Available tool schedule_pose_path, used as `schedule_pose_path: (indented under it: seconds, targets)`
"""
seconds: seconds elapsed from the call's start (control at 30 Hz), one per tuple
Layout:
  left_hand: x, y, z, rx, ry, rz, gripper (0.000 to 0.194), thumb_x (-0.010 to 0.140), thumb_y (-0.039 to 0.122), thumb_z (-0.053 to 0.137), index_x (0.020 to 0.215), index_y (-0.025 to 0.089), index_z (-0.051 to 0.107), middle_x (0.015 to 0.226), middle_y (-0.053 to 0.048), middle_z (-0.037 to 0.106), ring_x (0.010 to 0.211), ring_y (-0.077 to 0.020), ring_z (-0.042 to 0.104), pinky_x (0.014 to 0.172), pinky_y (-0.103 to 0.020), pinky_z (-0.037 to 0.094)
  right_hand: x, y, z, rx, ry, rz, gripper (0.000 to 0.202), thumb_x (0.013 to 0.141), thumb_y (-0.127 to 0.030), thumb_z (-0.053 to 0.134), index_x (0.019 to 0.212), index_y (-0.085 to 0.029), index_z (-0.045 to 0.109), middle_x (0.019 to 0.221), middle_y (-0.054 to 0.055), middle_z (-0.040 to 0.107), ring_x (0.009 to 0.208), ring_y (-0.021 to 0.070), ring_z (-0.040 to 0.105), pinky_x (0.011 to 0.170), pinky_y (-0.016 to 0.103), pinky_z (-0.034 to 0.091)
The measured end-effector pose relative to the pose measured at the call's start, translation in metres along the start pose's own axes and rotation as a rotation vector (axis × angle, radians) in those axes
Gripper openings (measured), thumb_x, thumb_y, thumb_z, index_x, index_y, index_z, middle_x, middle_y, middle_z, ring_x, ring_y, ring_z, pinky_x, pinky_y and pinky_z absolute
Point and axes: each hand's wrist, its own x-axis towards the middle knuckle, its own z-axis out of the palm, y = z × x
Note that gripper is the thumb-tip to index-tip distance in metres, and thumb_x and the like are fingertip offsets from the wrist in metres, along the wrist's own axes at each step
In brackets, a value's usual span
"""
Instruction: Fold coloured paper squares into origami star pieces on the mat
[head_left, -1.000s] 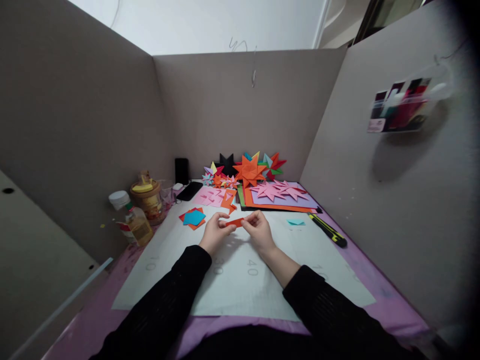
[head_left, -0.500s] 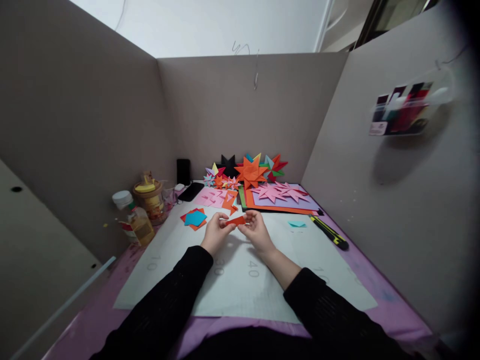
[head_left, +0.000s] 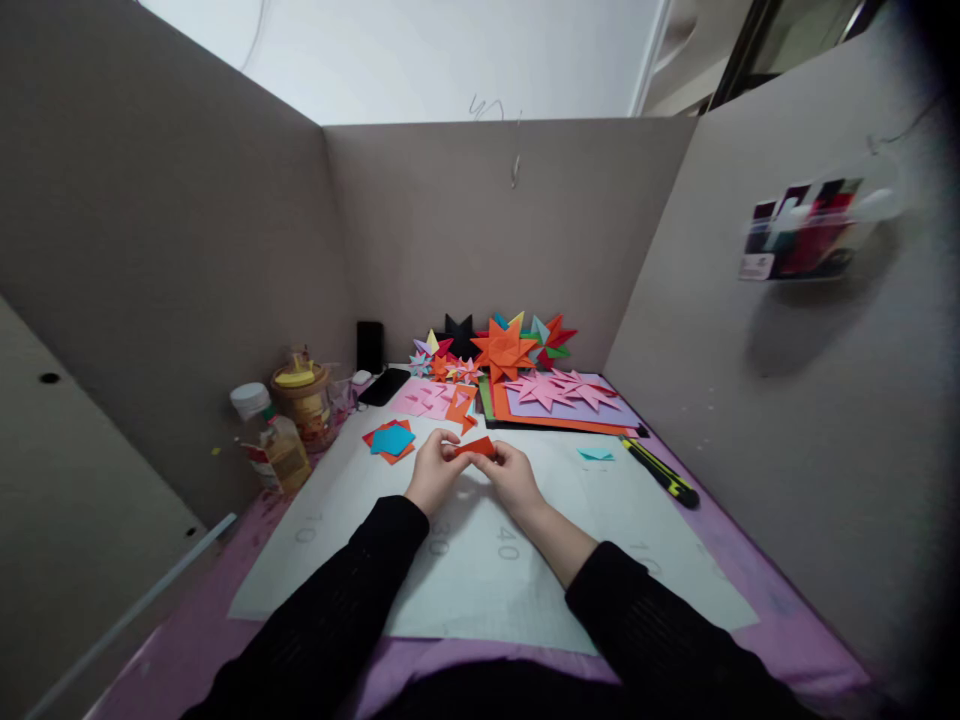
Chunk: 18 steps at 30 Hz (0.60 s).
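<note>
A small folded piece of red-orange paper is held just above the white mat, pinched at both ends. My left hand is closed on its left end, thumb in front. On the other end my right hand closes with thumb and fingers. Left of my hands lies a small stack of paper squares, blue on top of orange and red. To the right rests a folded light-blue paper piece. Beyond my hands are orange folded pieces beside a pink sheet with folded bits.
Folded paper stars stand along the back wall. Pink stars lie on stacked coloured sheets. A utility knife lies at right. At left stand a glue bottle, a jar and a phone.
The right fingers have curled down, and the paper's right end shows more and tilts upward. The whole view has shifted slightly down. Both hands still hold the paper.
</note>
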Motion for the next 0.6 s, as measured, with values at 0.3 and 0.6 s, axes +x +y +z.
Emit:
schedule_pose_path:
  seconds: [0.3, 0.6]
  targets:
    - [-0.0001, -0.0023, 0.0003, 0.103, 0.040, 0.008, 0.029, 0.062, 0.027, 0.066, 0.080, 0.019, 0.046, 0.052, 0.009, 0.048, 0.048, -0.0076, 0.045, 0.048, -0.017, 0.032, -0.0013, 0.0025, -0.0010, -0.126, 0.057, 0.025, 0.034, 0.065, -0.047, 0.065, 0.059, -0.014, 0.056, 0.053, -0.003, 0.046, 0.051, 0.0101, 0.037, 0.049, 0.023, 0.028]
    - [0.0003, -0.0024, -0.0009, 0.130, -0.007, 0.018, 0.029, 0.064, 0.030, 0.065, 0.081, 0.019, 0.044, 0.053, 0.007, 0.050, 0.049, -0.0083, 0.046, 0.049, -0.018, 0.033, 0.0000, 0.0009, -0.0008, -0.018, -0.019, 0.051, 0.032, 0.067, -0.043, 0.063, 0.075, -0.012, 0.064, 0.066, 0.003, 0.059, 0.060, 0.0141, 0.048, 0.057, 0.025, 0.037]
